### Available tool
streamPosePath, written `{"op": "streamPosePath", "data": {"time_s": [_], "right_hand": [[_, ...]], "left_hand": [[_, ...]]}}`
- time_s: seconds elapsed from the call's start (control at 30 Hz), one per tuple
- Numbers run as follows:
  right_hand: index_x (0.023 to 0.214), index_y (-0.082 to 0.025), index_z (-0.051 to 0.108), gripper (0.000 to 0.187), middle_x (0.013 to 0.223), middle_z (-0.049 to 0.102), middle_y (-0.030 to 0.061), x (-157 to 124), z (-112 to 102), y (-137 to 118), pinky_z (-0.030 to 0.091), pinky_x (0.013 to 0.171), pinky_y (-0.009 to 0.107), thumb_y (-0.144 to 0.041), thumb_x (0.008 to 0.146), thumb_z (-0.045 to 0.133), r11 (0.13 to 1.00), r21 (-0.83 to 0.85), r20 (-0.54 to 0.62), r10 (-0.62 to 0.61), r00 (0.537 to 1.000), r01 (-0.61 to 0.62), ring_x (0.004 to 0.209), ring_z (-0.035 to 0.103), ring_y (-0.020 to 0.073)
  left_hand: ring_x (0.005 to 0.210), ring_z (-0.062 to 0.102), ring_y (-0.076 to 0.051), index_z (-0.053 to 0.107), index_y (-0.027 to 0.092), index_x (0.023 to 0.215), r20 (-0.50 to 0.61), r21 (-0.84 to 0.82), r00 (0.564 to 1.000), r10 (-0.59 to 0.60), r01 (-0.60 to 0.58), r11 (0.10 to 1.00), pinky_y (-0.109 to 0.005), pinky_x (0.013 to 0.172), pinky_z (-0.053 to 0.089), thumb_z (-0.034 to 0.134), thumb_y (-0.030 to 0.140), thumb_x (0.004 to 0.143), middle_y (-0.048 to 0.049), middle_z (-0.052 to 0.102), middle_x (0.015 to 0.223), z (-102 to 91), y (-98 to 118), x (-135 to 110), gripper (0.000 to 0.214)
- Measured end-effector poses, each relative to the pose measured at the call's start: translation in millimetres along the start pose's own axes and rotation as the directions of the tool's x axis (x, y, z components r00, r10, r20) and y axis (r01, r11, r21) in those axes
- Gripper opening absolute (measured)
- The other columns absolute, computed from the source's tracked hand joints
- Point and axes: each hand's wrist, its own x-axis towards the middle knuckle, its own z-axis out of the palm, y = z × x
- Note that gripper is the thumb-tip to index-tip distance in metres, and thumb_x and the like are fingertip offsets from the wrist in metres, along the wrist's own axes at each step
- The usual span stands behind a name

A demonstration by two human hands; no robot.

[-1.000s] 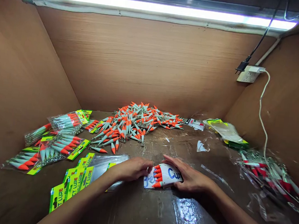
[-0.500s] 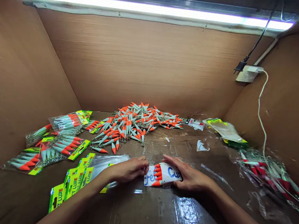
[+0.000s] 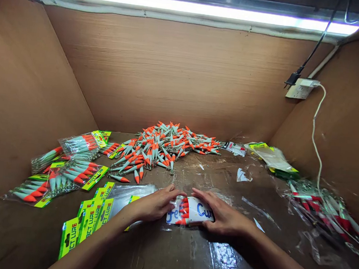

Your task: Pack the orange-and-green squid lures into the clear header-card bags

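Both my hands rest on a small clear packet (image 3: 191, 211) with a white card printed in blue letters and several orange-tipped lures inside, lying on the worktop near me. My left hand (image 3: 155, 204) grips the packet's left end with curled fingers. My right hand (image 3: 222, 214) holds its right end, fingers laid over the top edge. A big heap of loose orange-and-pale-green lures (image 3: 159, 147) lies further back in the middle.
Empty bags with green header cards (image 3: 90, 219) lie by my left forearm. Filled lure packets (image 3: 68, 166) are stacked at the left. Clear wrappers and red-tipped lures (image 3: 321, 207) sit at the right. Brown board walls enclose the worktop; a socket with cables (image 3: 301, 89) hangs on the right wall.
The packet and both hands have shifted slightly to the left. My left fingers have stretched further over the packet's top left corner.
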Motion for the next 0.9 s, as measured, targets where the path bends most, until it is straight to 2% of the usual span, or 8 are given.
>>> {"op": "streamPosePath", "data": {"time_s": [0.17, 0.23, 0.37, 0.43, 0.53, 0.73, 0.9], "right_hand": [[0.157, -0.027, 0.017, 0.1, 0.151, 0.041, 0.0107, 4, 18, -1, 0.035, 0.112, 0.045, -0.019, 0.069, 0.065, 0.998, -0.042, -0.026, -0.043, 0.999, 0.041, 0.133, 0.043, 0.0308], [0.157, -0.027, 0.015, 0.101, 0.153, 0.039, 0.0106, 4, 21, 0, 0.034, 0.113, 0.046, -0.02, 0.07, 0.066, 0.996, -0.053, -0.034, -0.07, 0.997, 0.068, 0.134, 0.041, 0.031], [0.157, -0.027, 0.014, 0.1, 0.15, 0.042, 0.0106, 3, 21, -1, 0.035, 0.112, 0.044, -0.021, 0.072, 0.066, 0.995, -0.057, -0.034, -0.081, 0.996, 0.079, 0.132, 0.044, 0.0297], [0.157, -0.027, 0.015, 0.1, 0.148, 0.043, 0.0108, 3, 20, -3, 0.035, 0.112, 0.043, -0.021, 0.071, 0.066, 0.995, -0.066, -0.032, -0.081, 0.996, 0.079, 0.131, 0.045, 0.0292], [0.157, -0.027, 0.017, 0.099, 0.146, 0.045, 0.0104, 2, 18, -8, 0.036, 0.111, 0.043, -0.02, 0.071, 0.065, 0.994, -0.083, -0.027, -0.08, 0.996, 0.078, 0.128, 0.046, 0.0288], [0.156, -0.031, 0.022, 0.091, 0.15, 0.041, 0.0078, 2, 15, -18, 0.034, 0.112, 0.046, -0.02, 0.075, 0.062, 0.982, -0.149, 0.015, -0.116, 0.993, 0.117, 0.131, 0.042, 0.0299], [0.158, -0.03, 0.016, 0.095, 0.153, 0.038, 0.0086, 2, 15, -22, 0.033, 0.113, 0.045, -0.018, 0.075, 0.061, 0.981, -0.171, 0.023, -0.094, 0.995, 0.096, 0.134, 0.04, 0.0287]], "left_hand": [[0.105, 0.058, -0.024, 0.038, 0.035, 0.146, 0.003, 0.033, 1.0, -0.019, 0.019, 0.999, -0.035, 0.094, 0.045, 0.041, 0.032, 0.099, -0.0069, 0.054, 0.117, 5.5, 1, 0, 0.047], [0.108, 0.058, -0.026, 0.041, 0.032, 0.144, -0.003, 0.049, 1.0, -0.02, 0.021, 0.999, -0.035, 0.094, 0.045, 0.042, 0.033, 0.099, -0.0079, 0.056, 0.12, 7.1, 2, 3, 0.045], [0.094, 0.061, -0.022, 0.055, 0.024, 0.117, -0.039, 0.034, 0.997, -0.066, 0.068, 0.997, -0.03, 0.081, 0.045, 0.042, 0.031, 0.098, -0.0059, 0.064, 0.106, 5.9, 4, 9, 0.025], [0.082, 0.061, -0.019, 0.056, 0.023, 0.103, -0.064, 0.013, 0.992, -0.106, 0.107, 0.994, -0.027, 0.07, 0.043, 0.041, 0.032, 0.098, -0.0034, 0.065, 0.095, 4.9, 4, 11, 0.018], [0.075, 0.058, -0.017, 0.056, 0.022, 0.093, -0.12, 0.001, 0.983, -0.138, 0.139, 0.99, -0.025, 0.065, 0.038, 0.044, 0.033, 0.096, -0.0014, 0.065, 0.086, 5.3, 4, 13, 0.017], [0.074, 0.055, -0.016, 0.057, 0.02, 0.091, -0.181, -0.199, 0.97, -0.164, 0.127, 0.972, -0.024, 0.066, 0.04, 0.049, 0.034, 0.093, 0.0006, 0.063, 0.082, 8.8, -2, 20, 0.016], [0.073, 0.056, -0.015, 0.055, 0.018, 0.09, -0.183, -0.297, 0.968, -0.171, 0.112, 0.948, -0.023, 0.065, 0.044, 0.05, 0.036, 0.093, 0.0012, 0.061, 0.08, 20.8, -8, 25, 0.019]]}}
